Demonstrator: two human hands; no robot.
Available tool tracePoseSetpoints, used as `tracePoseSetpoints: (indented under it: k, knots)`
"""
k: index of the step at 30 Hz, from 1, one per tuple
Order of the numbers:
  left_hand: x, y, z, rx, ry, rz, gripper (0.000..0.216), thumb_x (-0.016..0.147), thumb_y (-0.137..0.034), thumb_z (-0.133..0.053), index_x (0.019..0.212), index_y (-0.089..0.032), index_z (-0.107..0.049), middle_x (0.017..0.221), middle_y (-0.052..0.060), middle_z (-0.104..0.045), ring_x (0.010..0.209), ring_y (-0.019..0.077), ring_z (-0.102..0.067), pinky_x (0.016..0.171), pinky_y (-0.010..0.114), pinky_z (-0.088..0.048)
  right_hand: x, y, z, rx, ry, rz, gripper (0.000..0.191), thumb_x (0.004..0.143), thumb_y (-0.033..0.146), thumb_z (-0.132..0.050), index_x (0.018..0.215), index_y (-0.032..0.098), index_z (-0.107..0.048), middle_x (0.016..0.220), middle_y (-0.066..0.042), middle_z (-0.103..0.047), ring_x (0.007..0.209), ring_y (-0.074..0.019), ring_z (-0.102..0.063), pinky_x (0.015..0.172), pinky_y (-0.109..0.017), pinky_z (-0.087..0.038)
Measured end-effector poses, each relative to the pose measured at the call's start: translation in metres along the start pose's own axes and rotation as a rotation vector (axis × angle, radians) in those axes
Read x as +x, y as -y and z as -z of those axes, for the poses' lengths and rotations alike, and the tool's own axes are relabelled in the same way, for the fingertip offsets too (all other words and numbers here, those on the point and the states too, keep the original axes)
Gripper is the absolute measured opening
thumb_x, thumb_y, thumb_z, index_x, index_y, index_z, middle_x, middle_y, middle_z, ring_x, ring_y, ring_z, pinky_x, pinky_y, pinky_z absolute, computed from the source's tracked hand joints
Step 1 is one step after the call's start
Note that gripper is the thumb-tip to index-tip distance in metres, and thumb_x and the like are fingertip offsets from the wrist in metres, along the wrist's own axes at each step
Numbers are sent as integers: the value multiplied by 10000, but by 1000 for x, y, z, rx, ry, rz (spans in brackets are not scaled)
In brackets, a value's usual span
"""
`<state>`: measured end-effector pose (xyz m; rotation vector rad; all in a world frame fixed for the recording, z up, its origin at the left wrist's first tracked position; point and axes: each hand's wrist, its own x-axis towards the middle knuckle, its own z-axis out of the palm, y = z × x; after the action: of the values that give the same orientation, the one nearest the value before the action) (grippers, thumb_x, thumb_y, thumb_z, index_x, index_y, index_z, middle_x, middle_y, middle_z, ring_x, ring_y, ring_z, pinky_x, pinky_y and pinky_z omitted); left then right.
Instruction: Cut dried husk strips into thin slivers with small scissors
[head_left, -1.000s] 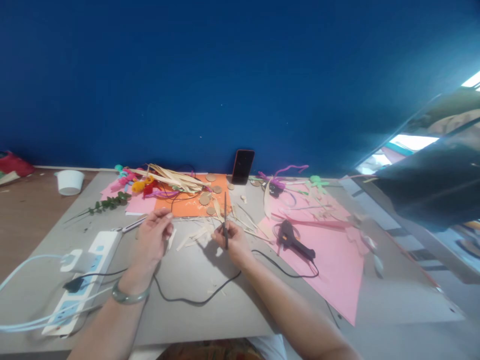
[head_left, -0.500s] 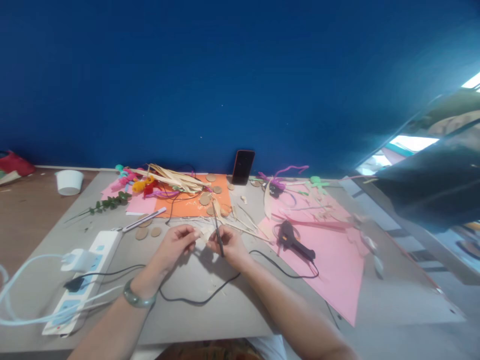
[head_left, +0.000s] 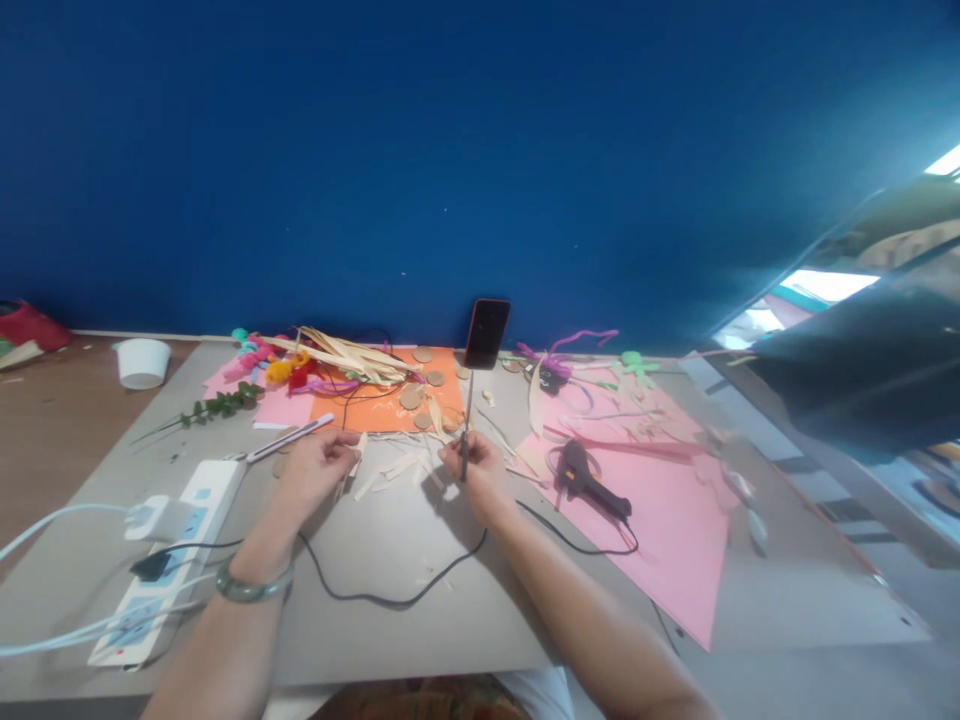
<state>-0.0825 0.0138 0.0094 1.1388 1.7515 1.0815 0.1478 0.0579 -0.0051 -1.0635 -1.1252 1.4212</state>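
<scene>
My left hand point(head_left: 319, 475) is closed, its fingers pinching a short pale strip point(head_left: 361, 452) like dried husk or raffia. A green bangle point(head_left: 255, 588) circles that wrist. In my right hand point(head_left: 480, 470) is a slim dark pointed tool point(head_left: 464, 452), its thin end pointing away from me; the frames do not show its kind. Several loose pale strips point(head_left: 397, 466) lie on the table between my hands, with small scraps nearer me. Past them, wooden discs point(head_left: 410, 399) rest on an orange sheet point(head_left: 360, 412).
A black glue gun point(head_left: 589, 482) lies on pink paper point(head_left: 667, 540) at right, its cable crossing before me. At left are a power strip point(head_left: 206, 490), a utility knife point(head_left: 289, 438) and a white cup point(head_left: 142, 363). A phone point(head_left: 486, 335) leans on the blue wall.
My hands have moved apart, the left going left with a strip, the right slightly right with the dark tool. More pale strips now lie loose between them.
</scene>
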Motion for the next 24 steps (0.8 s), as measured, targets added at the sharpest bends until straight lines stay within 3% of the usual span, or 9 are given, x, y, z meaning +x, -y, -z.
tracePoseSetpoints:
  k: [4,10,12,15,18,24]
  knots:
    - [-1,2,-2,118,19,22,232,602,-280,-673,807,-173,-673,540,-6,-642,415,139,-536,436,236,-381,2,-3,1,16,-12,26,369,582,274,-763,565,192,-404,585,45,-526,504,-83,-434,499,-228,-345]
    - [-2,7,-13,96,76,3,199,576,-254,-661,764,-188,-675,535,-11,-637,425,143,-548,447,237,-382,7,-8,6,-39,-17,14,347,574,282,-750,581,197,-414,619,31,-570,501,-93,-444,492,-233,-340]
    - [0,10,-14,116,79,4,201,572,-246,-655,765,-193,-678,556,-6,-647,445,146,-556,460,238,-383,9,-9,9,-165,47,-1,316,577,267,-723,574,198,-415,614,27,-573,502,-99,-443,489,-234,-335]
    - [2,14,-14,150,62,5,209,572,-250,-652,772,-197,-680,577,2,-657,478,156,-568,481,242,-384,11,-12,15,-536,142,37,259,581,207,-661,525,194,-408,507,51,-479,490,-97,-395,481,-225,-284]
    - [4,16,-13,233,40,-25,203,590,-278,-649,775,-200,-679,583,6,-660,506,169,-580,507,250,-383,10,-13,17,-859,157,119,231,589,176,-620,507,187,-405,477,60,-412,489,-95,-352,483,-228,-228]
    - [6,20,-9,324,29,-38,185,602,-252,-628,779,-214,-671,602,7,-674,522,176,-592,526,255,-372,4,-12,10,-1039,196,155,192,592,149,-654,555,190,-470,523,39,-485,510,-106,-386,512,-241,-209]
